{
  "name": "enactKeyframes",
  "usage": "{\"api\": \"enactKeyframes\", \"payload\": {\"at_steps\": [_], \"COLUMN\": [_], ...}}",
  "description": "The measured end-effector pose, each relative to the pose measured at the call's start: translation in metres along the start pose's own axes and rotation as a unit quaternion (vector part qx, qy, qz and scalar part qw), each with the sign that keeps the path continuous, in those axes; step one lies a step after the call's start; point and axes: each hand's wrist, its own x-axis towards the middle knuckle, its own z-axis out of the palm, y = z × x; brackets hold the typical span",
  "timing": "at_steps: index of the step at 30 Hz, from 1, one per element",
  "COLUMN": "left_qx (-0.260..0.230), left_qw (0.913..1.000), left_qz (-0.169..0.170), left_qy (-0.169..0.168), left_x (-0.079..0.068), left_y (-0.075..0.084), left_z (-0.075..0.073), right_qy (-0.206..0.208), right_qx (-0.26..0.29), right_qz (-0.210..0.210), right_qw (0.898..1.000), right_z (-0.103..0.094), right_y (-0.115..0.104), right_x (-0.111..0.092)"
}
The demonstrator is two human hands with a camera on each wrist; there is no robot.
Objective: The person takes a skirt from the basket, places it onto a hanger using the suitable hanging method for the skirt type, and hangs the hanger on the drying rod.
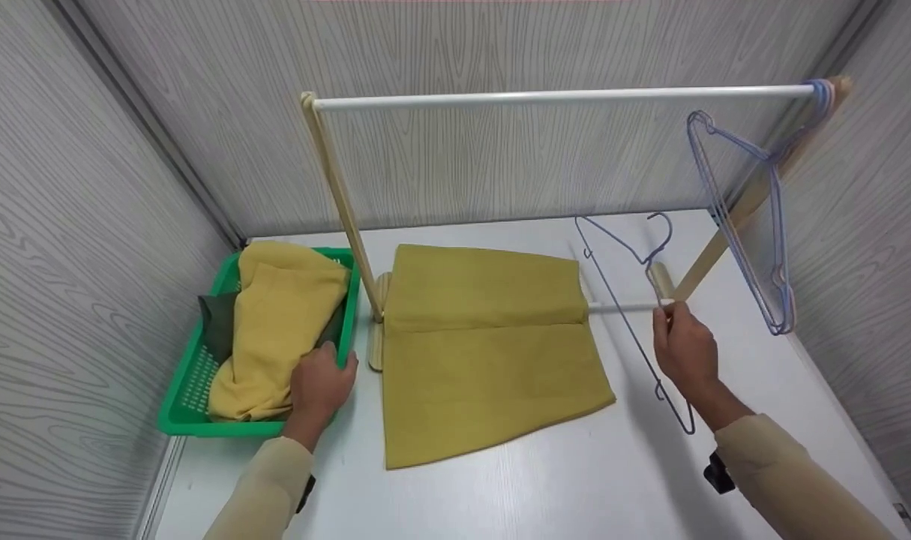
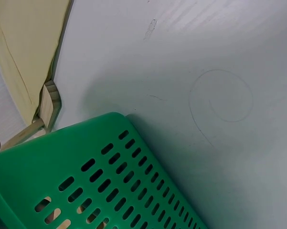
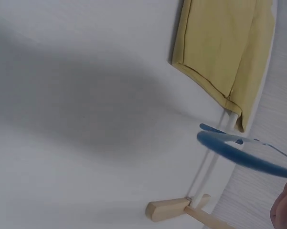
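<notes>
My left hand (image 1: 322, 382) grips the near right rim of a green plastic basket (image 1: 234, 429), fingers inside and thumb outside. Inside the basket lies a bunched yellow cloth (image 1: 283, 330) with a dark grey cloth (image 1: 217, 326) beneath it. My right hand (image 1: 686, 346) holds a blue-purple wire hanger (image 1: 627, 324) by one side, its hook pointing away from me. A mustard-coloured cloth (image 1: 492, 375) lies spread over the table and the rack's low rail (image 1: 627, 306), left of the hanger. The left wrist view shows the basket's slotted wall (image 2: 62, 157) close up.
A wooden rack with a white top rail (image 1: 560, 96) stands over the cloth. More hangers (image 1: 776, 225) hang at its right end. Wood-grain panels (image 1: 462, 165) enclose the white table (image 1: 485, 495) at the back and sides.
</notes>
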Motion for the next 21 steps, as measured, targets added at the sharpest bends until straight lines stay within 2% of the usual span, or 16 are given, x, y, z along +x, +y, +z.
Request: {"api": "enactKeyframes", "payload": {"at_steps": [7,13,17,21], "left_qx": [-0.009,-0.015,0.008,0.058], "left_qw": [0.9992,0.998,0.9921,0.9771], "left_qz": [0.024,0.042,0.094,0.163], "left_qy": [0.031,0.045,0.083,0.124], "left_x": [0.003,0.005,0.005,0.004], "left_y": [0.002,0.002,0.002,0.005], "left_z": [0.002,0.004,0.004,0.006], "right_qy": [-0.036,-0.045,-0.04,-0.043], "right_qx": [-0.001,-0.014,-0.018,-0.025], "right_qz": [0.047,0.04,0.026,0.011], "right_qw": [0.998,0.998,0.999,0.999], "right_z": [0.019,0.03,0.033,0.033], "right_y": [0.003,0.01,0.011,0.01], "right_x": [-0.014,-0.027,-0.029,-0.027]}}
